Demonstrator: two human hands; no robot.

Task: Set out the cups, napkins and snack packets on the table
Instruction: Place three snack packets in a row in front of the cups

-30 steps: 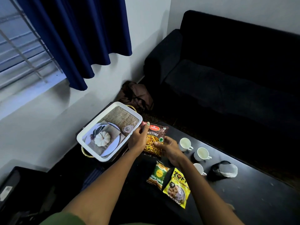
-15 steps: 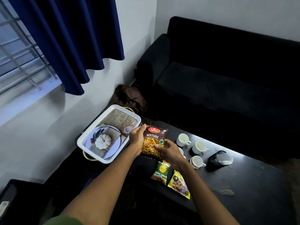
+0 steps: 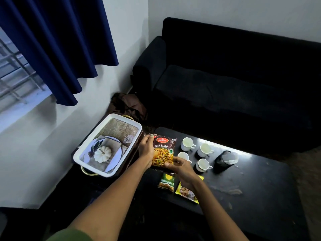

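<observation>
Left hand (image 3: 146, 150) pinches the top left corner of the Mixture packet (image 3: 163, 152), right hand (image 3: 180, 166) grips its near edge, at the table's (image 3: 260, 197) far-left corner. Four cups (image 3: 202, 165) sit right of it, two packets (image 3: 165, 182) nearer, tray (image 3: 83, 153) left.

I see a dark glossy table (image 3: 251, 193) carrying four white cups (image 3: 201, 153) clustered toward its far left corner, a black holder with napkins (image 3: 225, 158) just beside them, and two snack packets (image 3: 175, 186) at the near left edge.
</observation>
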